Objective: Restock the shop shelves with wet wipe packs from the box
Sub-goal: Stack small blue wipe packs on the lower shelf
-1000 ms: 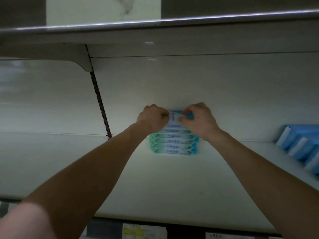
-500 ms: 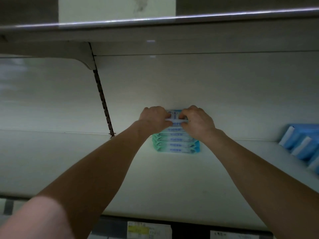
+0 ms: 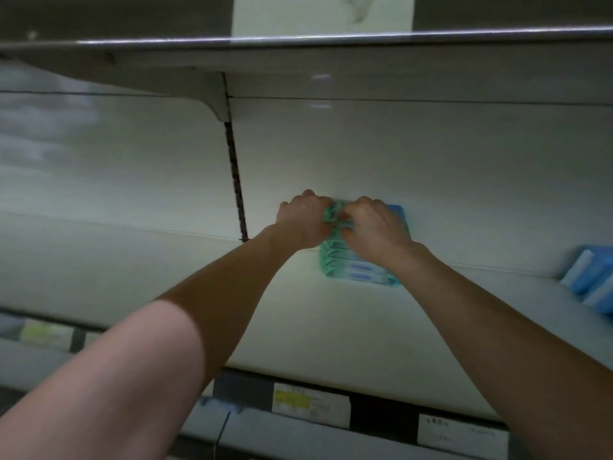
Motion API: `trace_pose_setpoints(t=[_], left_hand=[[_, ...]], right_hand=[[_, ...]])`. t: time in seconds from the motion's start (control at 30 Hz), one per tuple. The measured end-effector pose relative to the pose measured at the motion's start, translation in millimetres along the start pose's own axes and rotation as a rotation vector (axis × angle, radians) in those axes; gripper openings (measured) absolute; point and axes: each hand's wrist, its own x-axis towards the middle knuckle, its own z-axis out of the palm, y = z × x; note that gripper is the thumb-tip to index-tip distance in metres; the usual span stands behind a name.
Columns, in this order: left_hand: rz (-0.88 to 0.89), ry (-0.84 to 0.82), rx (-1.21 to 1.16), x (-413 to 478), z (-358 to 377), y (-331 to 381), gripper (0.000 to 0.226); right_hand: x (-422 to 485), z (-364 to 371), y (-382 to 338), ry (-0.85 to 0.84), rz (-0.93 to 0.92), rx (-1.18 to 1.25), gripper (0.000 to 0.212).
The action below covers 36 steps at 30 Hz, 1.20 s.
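Your hands drew closer together over the last half second, and your right hand (image 3: 374,227) slid leftward, baring the blue right end of the soft green-and-blue plastic top wet wipe pack (image 3: 335,212). Your left hand (image 3: 303,220) had its fingers curled round that pack's green left end; your right fingers were curled over its top. It lay on the stack of green-and-white wet wipe packs (image 3: 351,272) at the back of the white metal shelf (image 3: 331,333). Slanted blue-and-white packs (image 3: 593,280) lay well apart at the right.

Two hands: left hand (image 3: 303,222), right hand (image 3: 376,229). One wipe-pack stack (image 3: 351,272).
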Motion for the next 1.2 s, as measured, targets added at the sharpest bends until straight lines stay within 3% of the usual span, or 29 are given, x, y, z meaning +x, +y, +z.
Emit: trace_pose_setpoints(t=[0.17,0.57,0.87,1.03,1.2], left_hand=[[-0.174,0.034,0.066,-42,-18,-23,0.053],[-0.744,0.044,0.251,-202,-67,-63,0.048],[-1.117,0.111,0.304,-386,-99,-59,0.035],[-1.369,0.133,0.287,-499,-114,-52,0.048],[-1.584,0.13,0.286,-613,-119,-37,0.048]], right_hand=[[0,0,-37,-0.008,-0.136,0.056,0.033],[-60,-3,-162,-0.084,-0.638,0.169,0.034],[-173,-17,-275,-0.15,-1.034,0.242,0.032],[-260,-27,-343,-0.158,-1.252,0.299,0.029],[-362,-30,-404,-0.231,-1.445,0.357,0.027]])
